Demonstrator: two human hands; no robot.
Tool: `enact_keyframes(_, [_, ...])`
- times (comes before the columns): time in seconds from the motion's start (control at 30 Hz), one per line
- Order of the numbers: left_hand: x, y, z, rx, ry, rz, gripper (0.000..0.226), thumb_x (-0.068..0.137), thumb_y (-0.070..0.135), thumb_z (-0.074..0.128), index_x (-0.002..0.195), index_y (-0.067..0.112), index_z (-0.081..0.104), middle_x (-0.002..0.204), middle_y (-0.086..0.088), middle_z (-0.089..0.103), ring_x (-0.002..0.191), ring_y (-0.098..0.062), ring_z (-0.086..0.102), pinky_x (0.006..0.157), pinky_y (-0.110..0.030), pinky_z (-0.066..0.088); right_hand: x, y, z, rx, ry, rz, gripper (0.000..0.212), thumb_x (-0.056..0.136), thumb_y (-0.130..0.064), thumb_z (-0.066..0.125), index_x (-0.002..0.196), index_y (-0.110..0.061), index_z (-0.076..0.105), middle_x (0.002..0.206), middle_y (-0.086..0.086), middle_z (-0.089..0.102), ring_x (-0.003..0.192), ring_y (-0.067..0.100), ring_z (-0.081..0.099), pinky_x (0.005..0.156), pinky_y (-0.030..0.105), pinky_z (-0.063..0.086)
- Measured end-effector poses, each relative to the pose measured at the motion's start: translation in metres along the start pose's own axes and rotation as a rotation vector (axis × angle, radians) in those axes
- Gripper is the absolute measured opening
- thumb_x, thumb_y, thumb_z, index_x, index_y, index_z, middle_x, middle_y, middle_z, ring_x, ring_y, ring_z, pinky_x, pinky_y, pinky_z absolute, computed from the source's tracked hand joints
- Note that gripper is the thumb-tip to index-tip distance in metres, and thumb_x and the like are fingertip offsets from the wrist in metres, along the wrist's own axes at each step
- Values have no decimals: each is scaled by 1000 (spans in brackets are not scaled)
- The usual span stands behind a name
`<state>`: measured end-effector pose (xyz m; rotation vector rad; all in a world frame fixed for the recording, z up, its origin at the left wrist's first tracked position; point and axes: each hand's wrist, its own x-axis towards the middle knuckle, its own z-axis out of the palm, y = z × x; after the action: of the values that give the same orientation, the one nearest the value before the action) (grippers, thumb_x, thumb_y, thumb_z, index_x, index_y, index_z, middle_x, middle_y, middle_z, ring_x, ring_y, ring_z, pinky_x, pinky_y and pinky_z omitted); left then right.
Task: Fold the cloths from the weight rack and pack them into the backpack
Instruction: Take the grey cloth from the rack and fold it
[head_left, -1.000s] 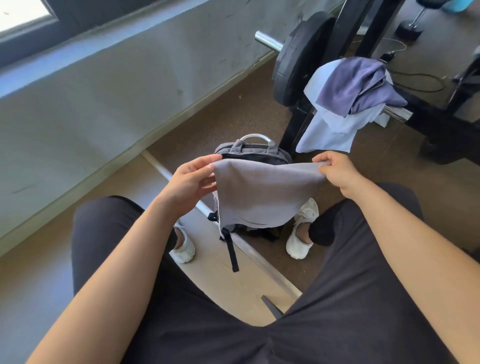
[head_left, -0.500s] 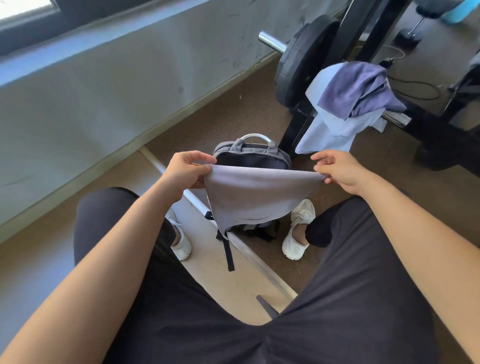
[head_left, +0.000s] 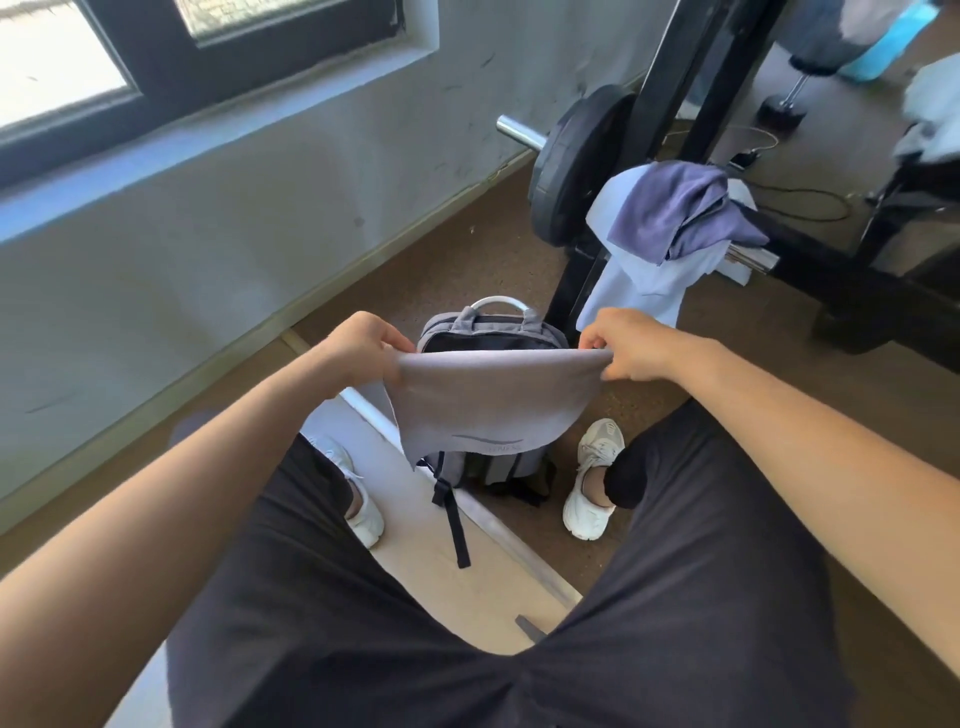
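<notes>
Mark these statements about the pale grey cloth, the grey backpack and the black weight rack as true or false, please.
1. The left hand and the right hand each pinch a top corner of the pale grey cloth, which hangs in front of the grey backpack. True.
2. The grey backpack lies on the person's lap. False: it stands on the floor between the white shoes.
3. A crumpled purple cloth lies on a light blue cloth draped over the black weight rack. True.
4. The pale grey cloth is folded into a small square. False: it is spread wide between the two hands.
</notes>
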<state>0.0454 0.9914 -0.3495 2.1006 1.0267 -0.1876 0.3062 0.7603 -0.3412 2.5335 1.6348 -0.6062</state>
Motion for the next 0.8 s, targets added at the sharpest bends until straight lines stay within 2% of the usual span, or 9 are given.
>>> enact_keyframes(0.07, [-3,2,-1,155,106,51,35,78,1,65,94,28,79,85,1,68,76,-20,61,56,-23,42,-3,-7,-8,-76,6,12,8,87,-12,73,82,-17,69,93,8,59,92,30,59,76,41,49])
enact_keyframes(0.13, [-2,0,-6,256,158,107,34,82,3,61,95,27,81,85,-1,69,80,-25,63,60,-25,42,-3,-9,-15,-62,12,26,36,93,-18,68,61,-23,52,74,3,54,77,27,56,62,34,38])
enact_keyframes(0.2, [0,-2,-15,327,158,120,29,84,4,61,93,24,80,78,-1,66,81,-28,61,64,-28,42,-4,-9,-23,50,37,47,47,97,-23,64,56,-18,40,61,1,43,62,21,45,55,32,29])
enact_keyframes(0.3, [2,-10,-28,282,149,115,17,85,8,62,76,17,72,66,-1,56,69,-24,51,59,-29,38,-7,-4,-28,374,131,116,48,97,-25,66,60,-11,37,61,3,34,58,18,33,55,31,23])
enact_keyframes(0.37, [6,-21,-34,50,189,132,11,82,15,66,75,11,73,65,-1,54,64,-20,46,59,-28,36,-8,-1,-26,713,217,169,35,96,-25,68,71,-8,50,69,8,39,63,15,39,56,25,29])
enact_keyframes(0.43, [7,-27,-35,-327,207,151,15,85,22,71,85,10,79,76,-4,62,71,-18,53,70,-32,44,-8,-1,-22,1048,285,199,27,96,-23,68,80,-4,59,78,9,56,72,15,56,60,20,45])
enact_keyframes(0.5, [8,-29,-30,-584,246,140,22,91,28,72,89,7,79,86,-10,67,82,-22,60,80,-41,52,-6,-4,-17,1280,310,246,19,96,-24,68,85,-9,66,85,5,68,81,19,67,63,28,56])
enact_keyframes(0.67, [15,-20,-21,-556,544,115,50,87,50,66,81,0,65,68,-5,50,65,-17,44,60,-37,42,-6,-27,-17,1541,410,360,14,95,-24,70,86,-14,66,83,5,68,81,24,68,60,34,58])
enact_keyframes(0.8, [-4,7,-17,-452,761,195,41,84,41,69,64,11,50,51,11,42,56,-12,35,57,-32,34,-17,-57,-28,1621,533,382,11,97,-18,66,88,-11,66,88,9,67,80,22,68,56,35,59])
